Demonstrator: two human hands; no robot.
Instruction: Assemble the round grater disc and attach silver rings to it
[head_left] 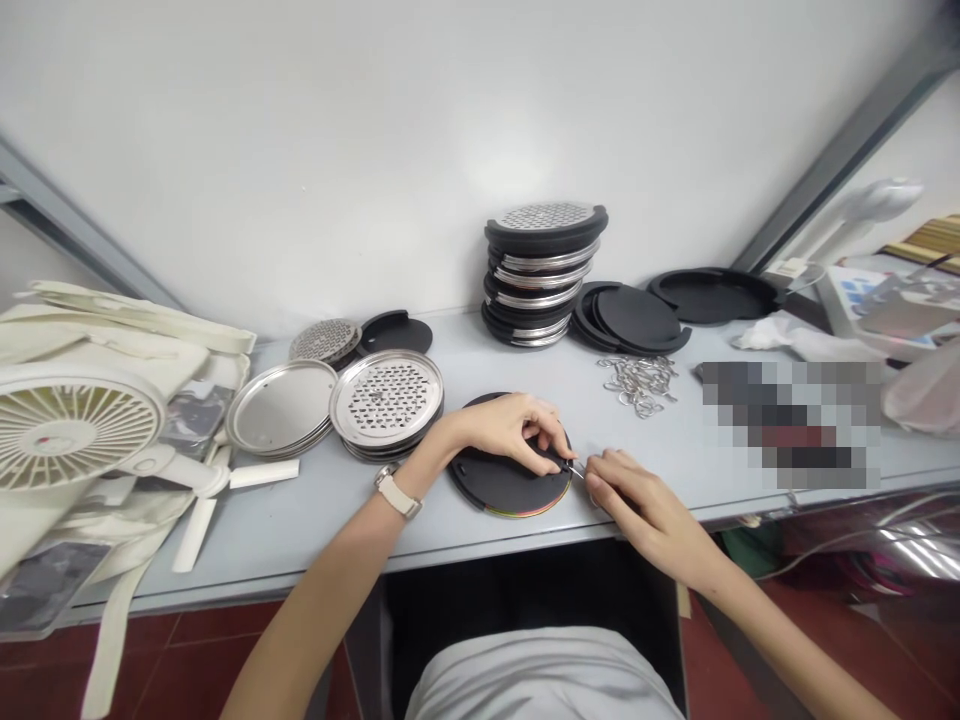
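Observation:
A round black disc (495, 482) with a thin coloured line along its front rim lies flat near the table's front edge. My left hand (525, 432) rests on top of it, thumb and fingers bent together at its right side. A small metal piece (576, 470) sticks out at the disc's right rim. The fingers of my right hand (626, 495) are closed round the outer end of that piece. What lies under my left fingertips is too small to make out. Several metal clips (641, 382) lie in a loose pile behind my right hand.
Behind the disc rises a tall stack of black and metal discs (544, 275), with black trays (637, 318) beside it. Perforated metal plates (386, 398) and plain metal plates (281, 405) are left of my left hand. A white fan (75, 430) stands at far left.

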